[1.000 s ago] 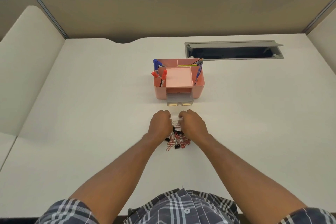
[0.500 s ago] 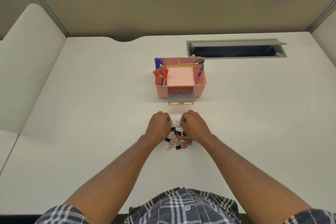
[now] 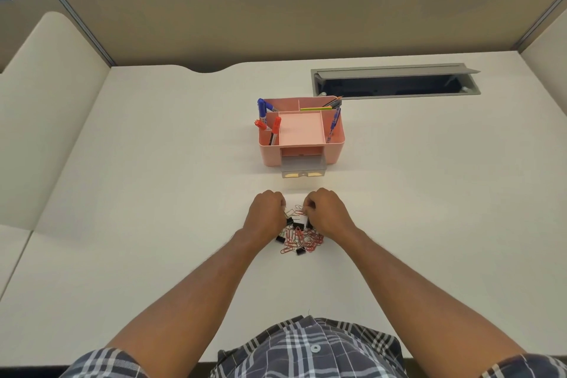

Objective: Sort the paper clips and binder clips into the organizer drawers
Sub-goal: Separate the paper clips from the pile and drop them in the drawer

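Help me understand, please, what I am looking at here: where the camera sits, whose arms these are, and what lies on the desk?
There is no machine: a person wears a camera on the head, looking down at both bare arms. The left hand and right hand are curled over a pile of red paper clips and black binder clips on the white desk. Both seem to be picking at clips, though what each grips is hidden. Farther away stands a pink organizer holding markers and pens, its grey drawer pulled open toward the person.
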`<state>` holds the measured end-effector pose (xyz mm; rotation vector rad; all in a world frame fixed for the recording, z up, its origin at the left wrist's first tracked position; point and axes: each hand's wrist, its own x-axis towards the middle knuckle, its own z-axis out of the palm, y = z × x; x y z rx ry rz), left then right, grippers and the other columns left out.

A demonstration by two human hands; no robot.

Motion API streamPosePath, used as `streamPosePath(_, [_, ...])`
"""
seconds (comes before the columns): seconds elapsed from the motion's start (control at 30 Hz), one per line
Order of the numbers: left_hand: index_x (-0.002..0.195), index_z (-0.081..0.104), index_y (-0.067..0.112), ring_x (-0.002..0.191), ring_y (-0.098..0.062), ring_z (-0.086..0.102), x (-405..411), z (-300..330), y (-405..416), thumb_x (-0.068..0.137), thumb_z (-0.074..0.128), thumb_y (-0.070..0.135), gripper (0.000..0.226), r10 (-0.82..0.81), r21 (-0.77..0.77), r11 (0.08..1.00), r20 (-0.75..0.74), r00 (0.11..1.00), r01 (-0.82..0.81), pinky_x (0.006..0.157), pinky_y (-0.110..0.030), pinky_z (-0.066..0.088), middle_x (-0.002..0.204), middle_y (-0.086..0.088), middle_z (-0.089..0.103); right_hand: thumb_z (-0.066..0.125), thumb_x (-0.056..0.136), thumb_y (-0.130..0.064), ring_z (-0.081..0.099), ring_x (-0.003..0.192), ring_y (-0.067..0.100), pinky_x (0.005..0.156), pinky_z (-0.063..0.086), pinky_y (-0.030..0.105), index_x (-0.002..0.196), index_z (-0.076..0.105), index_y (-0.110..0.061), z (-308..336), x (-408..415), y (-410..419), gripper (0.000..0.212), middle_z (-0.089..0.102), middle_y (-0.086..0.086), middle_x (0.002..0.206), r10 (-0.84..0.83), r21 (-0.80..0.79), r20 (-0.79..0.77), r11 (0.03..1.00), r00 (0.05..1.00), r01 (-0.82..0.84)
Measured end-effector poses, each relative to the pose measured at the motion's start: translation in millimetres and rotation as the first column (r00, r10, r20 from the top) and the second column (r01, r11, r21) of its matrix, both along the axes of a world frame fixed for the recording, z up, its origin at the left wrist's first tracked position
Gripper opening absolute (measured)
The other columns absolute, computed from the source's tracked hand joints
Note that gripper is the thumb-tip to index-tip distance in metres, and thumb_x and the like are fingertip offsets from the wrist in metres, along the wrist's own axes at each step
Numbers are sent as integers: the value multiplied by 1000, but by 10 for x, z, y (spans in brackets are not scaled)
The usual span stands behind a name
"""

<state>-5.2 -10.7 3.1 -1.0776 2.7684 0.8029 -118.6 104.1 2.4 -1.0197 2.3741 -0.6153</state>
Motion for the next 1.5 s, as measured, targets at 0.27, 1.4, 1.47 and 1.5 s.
streamPosePath(0.27, [117, 61, 9, 101, -25, 60, 124, -32, -84, 86, 44, -6, 39, 77, 157, 986, -95, 993, -61, 85, -34, 49, 107, -7, 63, 63, 88, -15, 61, 82, 21, 67, 48, 30, 79, 72, -14, -53, -14, -4, 12, 66, 3, 86, 21, 17, -3, 1000, 1000, -21])
streamPosePath(1.4, [93, 67, 16, 82, -12, 60, 268, 91, -56, 88, 59, 7, 12, 270, 245, 948, -271, 924, -205, 75, -22, 47, 88, 5, 66, 58, 87, -10, 59, 80, 16, 75, 51, 31, 91, 67, -13, 132, -63, 160, 11, 66, 0, 88, 41, -78, 156, 997, 987, -29])
streamPosePath(1.47, [92, 66, 15, 83, -10, 61, 252, 160, -24, 88, 60, 7, 11, 267, 247, 951, -352, 897, -186, 72, -18, 44, 88, 5, 67, 59, 87, -10, 59, 78, 15, 72, 50, 27, 90, 68, -14, 207, -59, 190, 10, 66, -1, 87, 7, -152, 194, 988, 981, 23])
streamPosePath(1.5, [92, 66, 15, 83, -9, 61, 233, 205, -9, 88, 61, 6, 10, 257, 240, 956, -394, 883, -171, 72, -15, 44, 88, 5, 67, 61, 87, -12, 59, 78, 15, 71, 49, 25, 89, 68, -16, 263, -55, 194, 8, 67, -2, 86, -5, -199, 203, 979, 979, 46])
